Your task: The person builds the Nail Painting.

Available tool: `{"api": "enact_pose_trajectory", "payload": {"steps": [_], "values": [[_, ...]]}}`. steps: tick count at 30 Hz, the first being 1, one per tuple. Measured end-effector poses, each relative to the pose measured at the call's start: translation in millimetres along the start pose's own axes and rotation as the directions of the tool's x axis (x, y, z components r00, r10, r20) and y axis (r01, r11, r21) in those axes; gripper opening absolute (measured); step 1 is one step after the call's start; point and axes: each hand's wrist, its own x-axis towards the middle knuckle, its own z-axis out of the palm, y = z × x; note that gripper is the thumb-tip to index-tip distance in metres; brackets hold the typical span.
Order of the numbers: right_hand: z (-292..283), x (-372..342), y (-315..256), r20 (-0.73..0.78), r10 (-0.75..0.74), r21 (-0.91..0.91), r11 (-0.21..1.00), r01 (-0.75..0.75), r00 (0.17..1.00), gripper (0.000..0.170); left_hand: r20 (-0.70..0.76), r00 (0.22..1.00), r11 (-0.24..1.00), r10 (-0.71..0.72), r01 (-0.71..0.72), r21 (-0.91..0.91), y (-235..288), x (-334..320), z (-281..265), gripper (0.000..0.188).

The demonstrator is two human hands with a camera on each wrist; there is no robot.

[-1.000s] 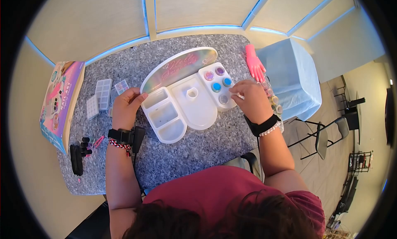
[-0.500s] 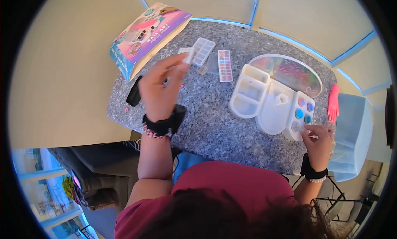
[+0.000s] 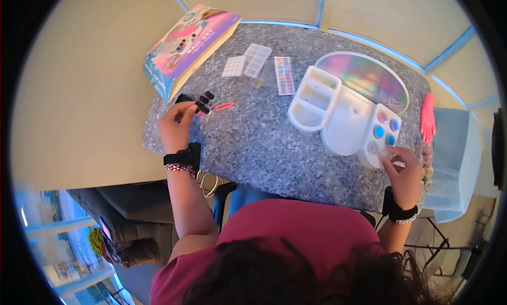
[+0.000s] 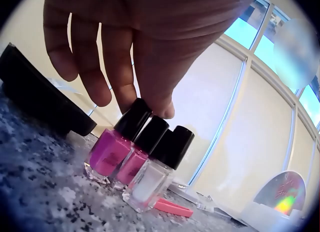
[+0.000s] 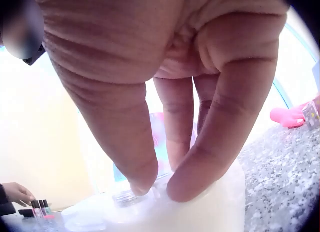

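In the head view my left hand (image 3: 177, 128) is at the table's left side, thumb and fingertips pinching the black cap of a nail polish bottle (image 4: 112, 152). This purple bottle leans beside a pink bottle (image 4: 132, 164) and a pale one (image 4: 149, 184), all touching the table. My right hand (image 3: 405, 173) is at the front corner of a white organizer (image 3: 343, 131), thumb and finger pinching a small clear pot, mostly hidden by the fingertips. Next to them sits a silvery pot (image 3: 373, 148), and behind it are blue pots (image 3: 378, 131) and pinkish-purple pots (image 3: 382, 116).
Pink tweezers (image 3: 224, 106) lie by the bottles. Farther back are a nail art box (image 3: 193, 46), white compartment cases (image 3: 257, 60) and a sticker sheet (image 3: 284, 75). A pink model hand (image 3: 428, 120) lies at the right edge, beside a blue-draped chair (image 3: 454, 162).
My left hand has left the organizer's left side and come across to the nail polish bottles, now pinching one cap. My right hand has stayed at the pots. The head view has swung left.
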Motion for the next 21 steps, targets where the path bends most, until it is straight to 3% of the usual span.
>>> {"api": "enact_pose_trajectory", "payload": {"steps": [2, 11, 13, 16, 18, 19, 20, 21], "values": [[-1, 1, 3, -0.002, 0.027, 0.083, 0.996, -0.026, 1.000, 0.035, 0.000, 1.000, 1.000, 0.002, -0.002, -0.031, 1, 2, 3, 0.020], [-1, 3, 16, -0.009, 0.016, 0.118, 0.993, -0.014, 1.000, 0.038, 0.005, 1.000, 0.999, 0.015, -0.015, 0.030, 4, 0, 5, 0.020], [-1, 2, 15, -0.006, 0.008, 0.124, 0.992, -0.007, 1.000, 0.038, -0.086, 0.995, 0.979, 0.057, -0.038, 0.202, 9, -3, 2, 0.019], [-1, 6, 14, 0.000, 0.003, 0.093, 0.996, -0.003, 1.000, 0.038, -0.208, 0.973, 0.954, 0.102, -0.036, 0.299, 51, -12, -3, 0.017], [-2, 6, 16, 0.009, -0.040, 0.072, 0.997, 0.039, 0.999, 0.037, -0.215, 0.970, 0.960, 0.112, -0.050, 0.276, 87, -22, 6, 0.016], [-1, 7, 17, 0.005, -0.032, 0.070, 0.997, 0.031, 0.999, 0.037, -0.183, 0.960, 0.971, 0.214, -0.189, 0.144, 103, -27, 16, 0.015], [3, 8, 19, -0.095, -0.031, 0.101, 0.994, 0.040, 0.995, 0.034, -0.163, 0.935, 0.948, 0.314, -0.317, 0.007, 119, -33, 26, 0.015], [7, 9, 22, -0.194, -0.028, 0.130, 0.990, 0.054, 0.981, 0.031, -0.154, 0.936, 0.948, 0.316, -0.319, 0.007, 135, -37, 35, 0.015]]}}
